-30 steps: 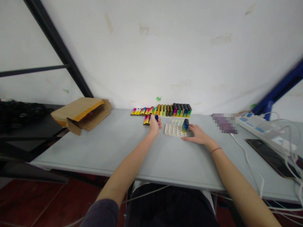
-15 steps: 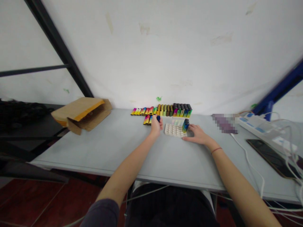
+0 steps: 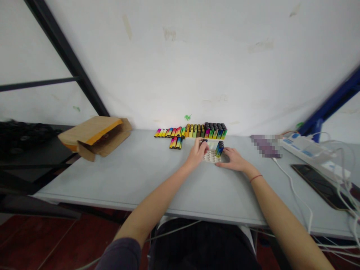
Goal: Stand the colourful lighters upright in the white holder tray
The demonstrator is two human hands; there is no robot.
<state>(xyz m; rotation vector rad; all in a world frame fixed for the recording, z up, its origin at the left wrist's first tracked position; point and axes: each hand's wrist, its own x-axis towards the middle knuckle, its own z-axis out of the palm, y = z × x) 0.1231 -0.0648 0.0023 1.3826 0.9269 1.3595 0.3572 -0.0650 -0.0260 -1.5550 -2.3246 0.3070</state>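
A dark-topped lighter (image 3: 204, 140) is pinched in my left hand (image 3: 197, 153), over the left part of a white tray (image 3: 211, 159) with rows of round pockets; most of its body is hidden by the fingers. My right hand (image 3: 234, 159) grips the tray's right end, thumb at the front edge and fingers behind. Beside those fingers, a few blue-green lighters (image 3: 219, 149) stand upright in the tray's right end. Behind the tray, several yellowish lighters (image 3: 195, 131) and black-topped colourful lighters (image 3: 215, 130) stand in blocks.
Multicoloured lighters (image 3: 176, 142) lie flat left of the tray, with more (image 3: 162, 132) by the wall. An open cardboard box (image 3: 92, 131) rests at the left. To the right are a power strip (image 3: 315, 152), a dark phone (image 3: 320, 185), a partly blurred purple device (image 3: 266, 146) and white cables.
My left hand has moved right from the flat-lying lighters to over the tray, carrying a lighter. The right hand stays at the tray's right end.
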